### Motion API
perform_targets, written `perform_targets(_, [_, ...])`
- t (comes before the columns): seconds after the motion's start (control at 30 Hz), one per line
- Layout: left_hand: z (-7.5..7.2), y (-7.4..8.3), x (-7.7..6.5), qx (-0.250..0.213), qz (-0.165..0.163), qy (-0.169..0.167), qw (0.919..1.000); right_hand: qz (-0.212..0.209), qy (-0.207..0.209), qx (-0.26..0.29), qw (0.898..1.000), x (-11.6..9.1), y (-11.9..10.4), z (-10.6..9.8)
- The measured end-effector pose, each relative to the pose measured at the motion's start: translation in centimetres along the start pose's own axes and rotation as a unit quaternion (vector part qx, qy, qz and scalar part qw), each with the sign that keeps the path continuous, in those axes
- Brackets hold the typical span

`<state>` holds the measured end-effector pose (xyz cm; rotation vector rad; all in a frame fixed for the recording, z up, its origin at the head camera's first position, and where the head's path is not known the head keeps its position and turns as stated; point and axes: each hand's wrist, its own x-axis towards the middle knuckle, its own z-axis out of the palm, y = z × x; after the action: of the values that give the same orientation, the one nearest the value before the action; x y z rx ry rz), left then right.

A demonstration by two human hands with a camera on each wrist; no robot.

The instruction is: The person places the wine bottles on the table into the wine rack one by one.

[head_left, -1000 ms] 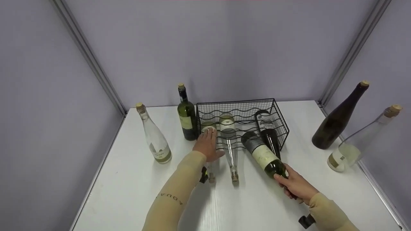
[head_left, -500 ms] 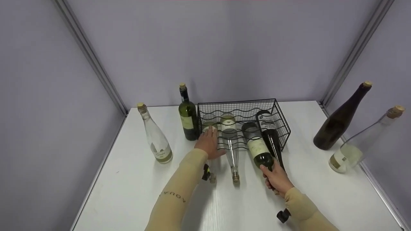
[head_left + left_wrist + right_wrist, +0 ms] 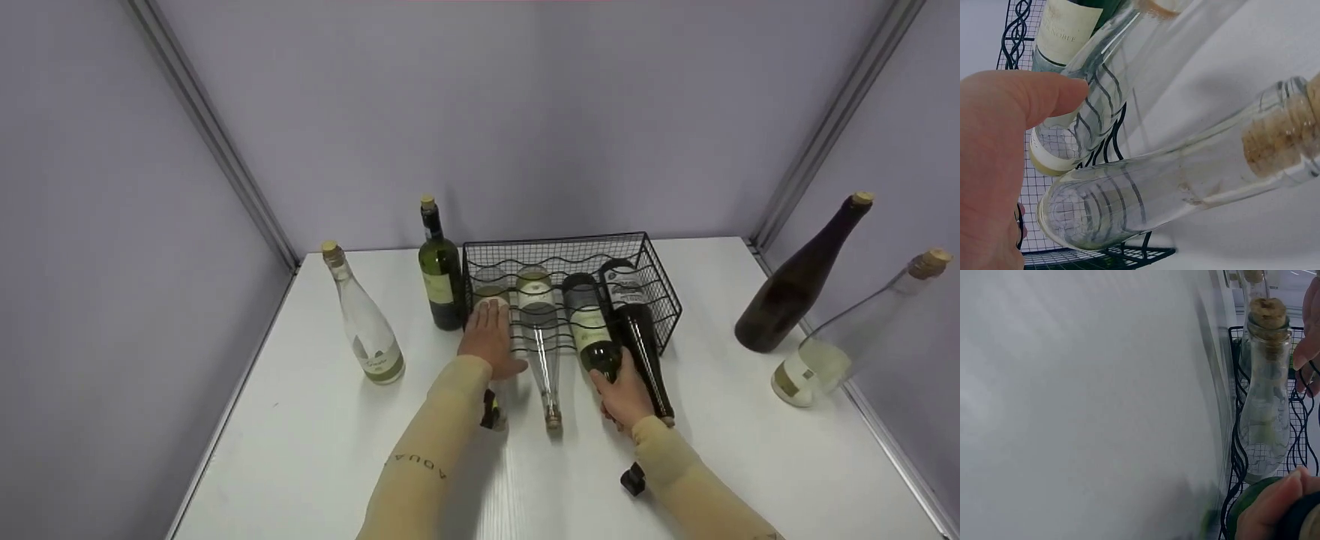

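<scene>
A black wire bottle rack (image 3: 666, 294) holds several corked bottles lying neck toward me. My right hand (image 3: 627, 391) grips a green wine bottle (image 3: 589, 324) by its neck. That bottle lies in the rack between a clear bottle (image 3: 537, 304) and a dark bottle (image 3: 639, 326). My left hand (image 3: 487, 346) rests at the rack's left end with fingers straight, over another clear bottle (image 3: 1174, 188), whose body it partly hides in the head view. In the right wrist view my thumb (image 3: 1275, 503) wraps the green bottle's neck.
An upright green bottle (image 3: 441, 281) stands beside the rack's left side, and a clear bottle (image 3: 367, 330) farther left. A brown bottle (image 3: 787, 289) and a large clear bottle (image 3: 825, 352) stand at the right. Walls enclose the white table (image 3: 300, 450) behind and on both sides.
My right hand has moved left and forward, swinging the green bottle from a slant across the dark bottle to lie nearly parallel in the rack. My left hand has stayed about in place.
</scene>
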<state>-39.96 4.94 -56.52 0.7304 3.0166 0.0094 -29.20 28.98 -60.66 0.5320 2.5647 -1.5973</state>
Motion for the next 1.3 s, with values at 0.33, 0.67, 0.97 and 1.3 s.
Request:
perform_targets(0.33, [0.1, 0.0, 0.1, -0.004, 0.0, 0.001, 1.0, -0.041, 0.016, 0.009, 0.999, 0.9, -0.7, 1.3])
perform_targets(0.67, [0.1, 0.1, 0.2, 0.018, 0.001, -0.029, 0.9994, -0.055, 0.031, -0.004, 0.998, 1.3, 0.0, 2.0])
perform_targets(0.97, [0.1, 0.4, 0.3, 0.02, 0.001, -0.022, 0.9996, -0.049, 0.01, 0.052, 0.997, 2.5, -0.1, 1.5])
perform_targets(1.3, [0.8, -0.2, 0.5, 0.009, 0.007, 0.008, 0.9999, 0.056, -0.061, 0.327, 0.941, 1.5, 2.2, 1.1])
